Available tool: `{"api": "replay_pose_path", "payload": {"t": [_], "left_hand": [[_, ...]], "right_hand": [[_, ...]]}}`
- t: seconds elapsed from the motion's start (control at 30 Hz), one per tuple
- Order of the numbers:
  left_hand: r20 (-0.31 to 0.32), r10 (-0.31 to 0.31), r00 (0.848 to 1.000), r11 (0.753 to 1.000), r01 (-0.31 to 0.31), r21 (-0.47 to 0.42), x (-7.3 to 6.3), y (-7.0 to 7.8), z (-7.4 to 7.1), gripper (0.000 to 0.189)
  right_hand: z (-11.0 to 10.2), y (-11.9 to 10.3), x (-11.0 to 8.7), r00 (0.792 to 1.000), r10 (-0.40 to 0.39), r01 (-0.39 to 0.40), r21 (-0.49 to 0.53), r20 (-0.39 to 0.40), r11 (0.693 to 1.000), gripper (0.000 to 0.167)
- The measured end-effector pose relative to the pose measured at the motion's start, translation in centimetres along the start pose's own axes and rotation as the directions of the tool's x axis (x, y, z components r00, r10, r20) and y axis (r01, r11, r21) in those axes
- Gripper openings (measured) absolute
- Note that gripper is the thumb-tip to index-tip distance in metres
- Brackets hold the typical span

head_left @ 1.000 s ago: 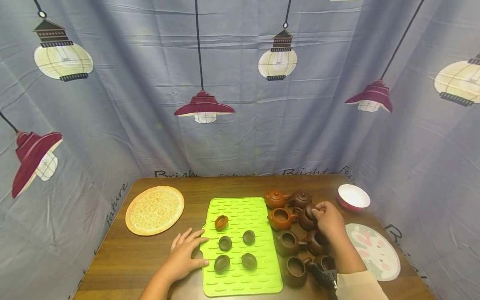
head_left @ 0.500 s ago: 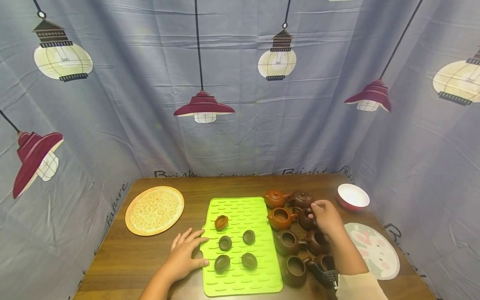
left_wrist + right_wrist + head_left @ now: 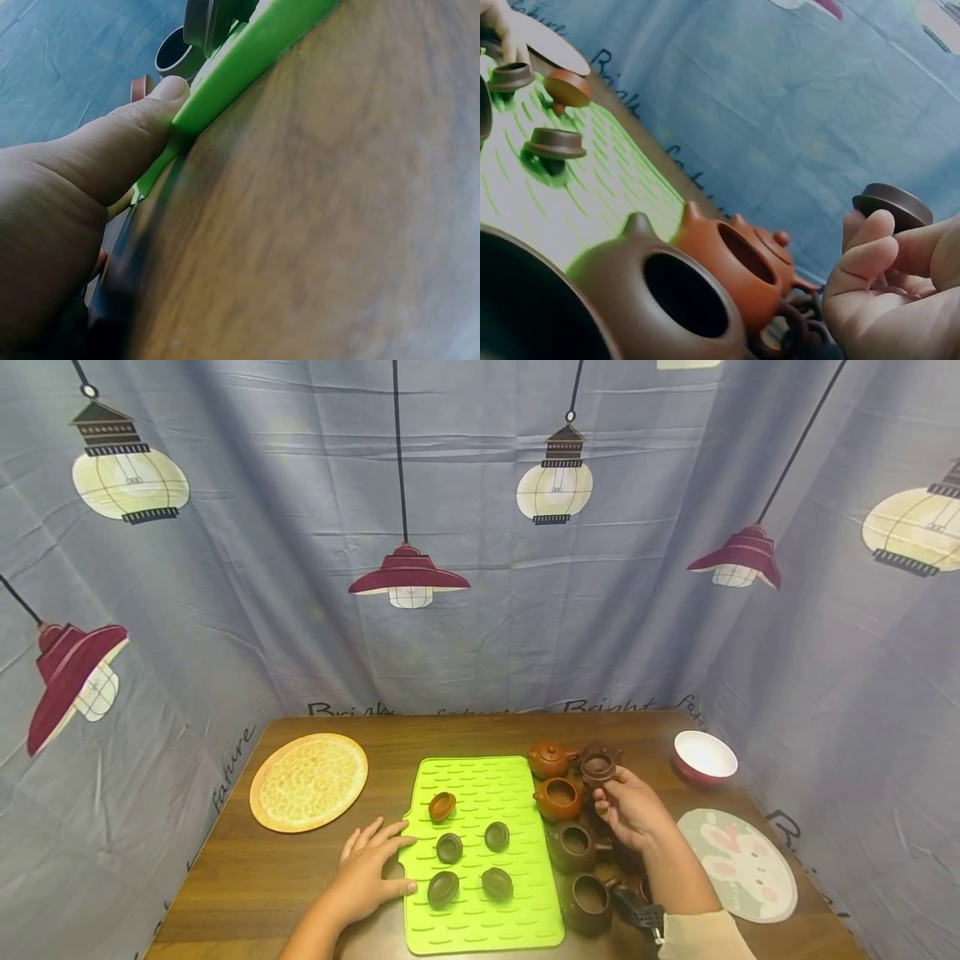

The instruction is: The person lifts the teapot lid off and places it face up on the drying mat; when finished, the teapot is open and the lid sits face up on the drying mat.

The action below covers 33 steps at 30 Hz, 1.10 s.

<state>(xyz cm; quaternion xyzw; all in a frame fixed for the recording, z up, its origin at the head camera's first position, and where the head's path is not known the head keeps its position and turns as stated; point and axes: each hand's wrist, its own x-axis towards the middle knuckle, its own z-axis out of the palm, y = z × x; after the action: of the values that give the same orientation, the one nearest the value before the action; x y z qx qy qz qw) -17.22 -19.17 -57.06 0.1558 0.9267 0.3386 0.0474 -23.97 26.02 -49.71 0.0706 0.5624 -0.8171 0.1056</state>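
My right hand pinches a dark brown teapot lid between thumb and fingers, its hollow underside turned up. In the head view it overlaps the dark teapot at the back of the group. My left hand lies with fingers spread at the left edge of a lime green mat; its thumb touches that edge in the left wrist view. On the mat lie an orange lid and several dark brown lids. Lidless teapots, one orange and several brown, crowd the mat's right side, some hidden under my right arm.
An orange teapot with its lid on stands at the back of the group. A red bowl with white inside and a rabbit-print round mat lie to the right. A round yellow patterned mat is at the left.
My right hand has moved left and lifted away from the open pot, turning the lid so its underside faces up. My left hand stays where it was on the mat's edge.
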Motion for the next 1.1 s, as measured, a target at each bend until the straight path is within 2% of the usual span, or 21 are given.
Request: {"api": "replay_pose_path", "payload": {"t": [0.33, 0.5, 0.67, 0.83, 1.1], "left_hand": [[0.010, 0.000, 1.000, 1.000, 0.000, -0.008, -0.1, 0.0, 0.2, 0.071], [0.002, -0.002, 1.000, 1.000, 0.002, -0.013, -0.1, -0.1, 0.2, 0.071], [-0.005, 0.001, 1.000, 1.000, -0.001, -0.016, -0.1, -0.1, 0.2, 0.071], [-0.008, 0.000, 1.000, 1.000, 0.000, -0.007, -0.1, -0.1, 0.2, 0.071], [-0.006, 0.002, 1.000, 1.000, -0.002, -0.013, -0.1, -0.1, 0.2, 0.071]], "right_hand": [[2.2, 1.5, 0.5, 0.999, 0.025, -0.024, -0.016, 0.025, 1.000, 0.018], [3.6, 1.8, 0.8, 0.998, 0.042, -0.038, -0.070, 0.046, 0.997, 0.015], [5.2, 2.1, 1.2, 0.996, 0.051, -0.045, -0.098, 0.067, 0.994, 0.019], [6.8, 2.7, 1.6, 0.995, 0.057, -0.042, -0.172, 0.079, 0.984, 0.024], [9.5, 4.1, 2.2, 0.996, 0.071, -0.052, -0.263, 0.061, 0.963, 0.021]]}}
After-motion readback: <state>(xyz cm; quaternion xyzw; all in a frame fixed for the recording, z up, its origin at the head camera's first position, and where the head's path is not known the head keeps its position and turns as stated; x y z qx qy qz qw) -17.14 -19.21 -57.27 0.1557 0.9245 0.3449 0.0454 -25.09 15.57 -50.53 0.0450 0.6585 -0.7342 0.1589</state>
